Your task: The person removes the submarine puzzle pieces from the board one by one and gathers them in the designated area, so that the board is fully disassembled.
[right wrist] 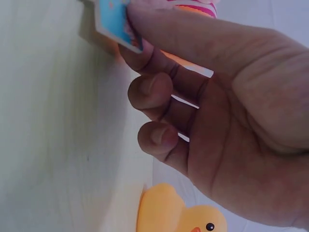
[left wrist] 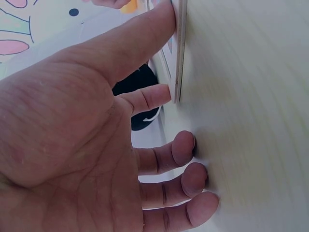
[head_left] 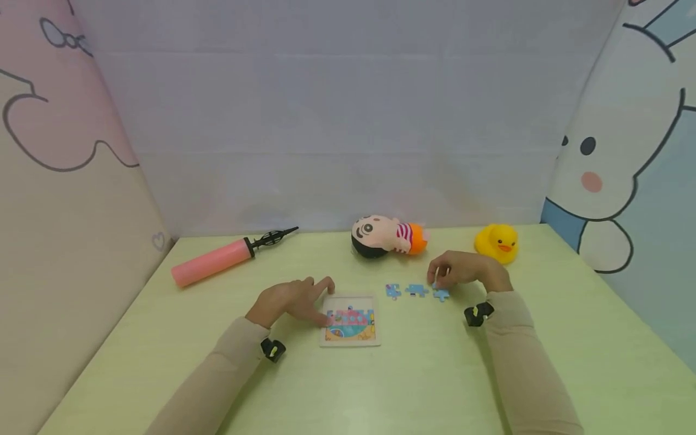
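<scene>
The person's right hand (head_left: pixel 461 269) pinches a blue puzzle piece (right wrist: pixel 113 19) between thumb and forefinger, the other fingers curled; the right wrist view shows the piece tilted, while from the head the fingertips partly cover it. The left hand (head_left: pixel 296 300) is spread loosely, and its own wrist view shows the thumb resting on a puzzle frame (head_left: pixel 350 345), with the forefinger at its edge. Both forearms reach forward, wrists bent inward. Two loose pieces (head_left: pixel 417 290) lie on the pale green bench (head_left: pixel 424 380), between frame and right hand. Farther back, I see a pink hand pump (head_left: pixel 213 263) to the left, a doll (head_left: pixel 388 235) lying sideways, and a yellow duck (head_left: pixel 497 243) just beyond the right wrist.
</scene>
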The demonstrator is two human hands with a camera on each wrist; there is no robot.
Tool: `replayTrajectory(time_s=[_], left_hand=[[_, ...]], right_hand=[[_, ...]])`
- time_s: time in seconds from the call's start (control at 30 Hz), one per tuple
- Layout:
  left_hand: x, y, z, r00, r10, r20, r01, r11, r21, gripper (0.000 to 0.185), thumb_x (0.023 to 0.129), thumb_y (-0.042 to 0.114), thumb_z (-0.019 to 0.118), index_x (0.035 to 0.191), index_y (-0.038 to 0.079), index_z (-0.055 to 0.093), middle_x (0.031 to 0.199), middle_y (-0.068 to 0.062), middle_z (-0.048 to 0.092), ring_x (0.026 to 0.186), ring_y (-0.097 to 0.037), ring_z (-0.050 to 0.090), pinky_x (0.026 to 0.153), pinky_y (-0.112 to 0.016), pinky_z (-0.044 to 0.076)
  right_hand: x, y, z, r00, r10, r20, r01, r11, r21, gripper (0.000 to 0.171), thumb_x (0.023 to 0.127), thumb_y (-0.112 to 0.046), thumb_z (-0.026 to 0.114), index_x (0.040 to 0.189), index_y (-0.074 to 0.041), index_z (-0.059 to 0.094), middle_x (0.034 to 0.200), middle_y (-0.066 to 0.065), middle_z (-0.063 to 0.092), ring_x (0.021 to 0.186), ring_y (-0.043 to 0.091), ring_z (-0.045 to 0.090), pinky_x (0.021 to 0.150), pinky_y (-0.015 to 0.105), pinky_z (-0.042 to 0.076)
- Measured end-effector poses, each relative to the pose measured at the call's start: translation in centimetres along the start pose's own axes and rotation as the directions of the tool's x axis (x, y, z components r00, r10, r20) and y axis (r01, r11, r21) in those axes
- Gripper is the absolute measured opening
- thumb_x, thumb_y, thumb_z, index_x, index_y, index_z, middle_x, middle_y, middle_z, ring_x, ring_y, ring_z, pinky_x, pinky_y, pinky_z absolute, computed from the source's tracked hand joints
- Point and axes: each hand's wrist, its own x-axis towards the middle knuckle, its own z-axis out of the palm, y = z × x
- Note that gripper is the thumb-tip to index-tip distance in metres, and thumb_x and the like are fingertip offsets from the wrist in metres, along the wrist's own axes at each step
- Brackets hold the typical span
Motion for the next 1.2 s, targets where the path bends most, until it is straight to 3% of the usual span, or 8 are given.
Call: replayTrajectory(time_s=[0.2,0.37,0.57,0.87,1.07,1.2], left_hand=[[0.0,0.1,0.1,1.000,-0.002,0.003,0.002,1.000,-0.003,0.057,0.089,0.048,0.073,0.128,0.027,0.038,0.108,-0.012,0.050,0.091,-0.027,0.053,0.080,-0.047,0.044],[-0.1,0.4,0.4,1.000,0.005,-0.006,-0.005,1.000,0.000,0.057,0.088,0.050,0.073,0.128,0.027,0.038,0.107,-0.011,0.050,0.089,-0.026,0.053,0.078,-0.046,0.044],[-0.2,1.0,0.3,1.000,-0.007,-0.003,0.007,1.000,0.022,0.058,0.089,0.052,0.072,0.130,0.029,0.037,0.107,-0.010,0.049,0.087,-0.026,0.054,0.073,-0.043,0.044],[-0.2,1.0,-0.4,1.000,-0.014,0.013,0.014,0.999,0.035,0.060,0.089,0.053,0.070,0.132,0.029,0.036,0.113,-0.011,0.049,0.093,-0.027,0.053,0.079,-0.044,0.044],[-0.4,-0.1,-0.8,0.999,-0.014,0.035,0.013,1.000,0.026,0.064,0.088,0.056,0.070,0.134,0.029,0.035,0.115,-0.012,0.049,0.098,-0.027,0.054,0.085,-0.048,0.045],[-0.7,-0.7,-0.9,0.999,0.000,0.053,-0.002,1.000,0.027,0.073,0.082,0.059,0.075,0.134,0.029,0.033,0.114,-0.012,0.048,0.099,-0.027,0.055,0.085,-0.047,0.046]], right_hand=[[-0.4,-0.1,0.1,0.999,0.023,-0.025,-0.023,1.000,-0.009,0.010,0.090,-0.004,0.067,0.099,-0.007,0.068,0.091,0.003,0.066,0.082,0.018,0.056,0.077,0.035,0.043],[-1.0,-0.8,-0.1,0.998,-0.005,-0.064,0.002,0.999,-0.052,0.009,0.092,-0.002,0.065,0.100,-0.007,0.067,0.092,0.004,0.067,0.083,0.020,0.058,0.077,0.036,0.044],[-0.4,-3.4,0.1,0.995,-0.054,-0.085,0.043,0.991,-0.127,0.013,0.098,-0.005,0.059,0.109,-0.006,0.068,0.101,0.007,0.065,0.089,0.021,0.059,0.079,0.036,0.048],[1.3,-7.4,1.1,0.993,-0.098,-0.066,0.088,0.986,-0.140,0.016,0.099,-0.008,0.061,0.114,-0.004,0.066,0.093,0.003,0.063,0.083,0.017,0.058,0.079,0.034,0.049],[4.2,-11.6,3.9,0.986,-0.157,-0.047,0.144,0.966,-0.214,0.021,0.099,-0.014,0.064,0.117,-0.004,0.064,0.093,0.002,0.066,0.082,0.013,0.059,0.079,0.030,0.050],[6.1,-14.1,6.8,0.984,-0.178,0.017,0.178,0.966,-0.188,0.025,0.099,-0.015,0.063,0.121,-0.003,0.060,0.094,0.003,0.067,0.080,0.013,0.060,0.077,0.029,0.049]])
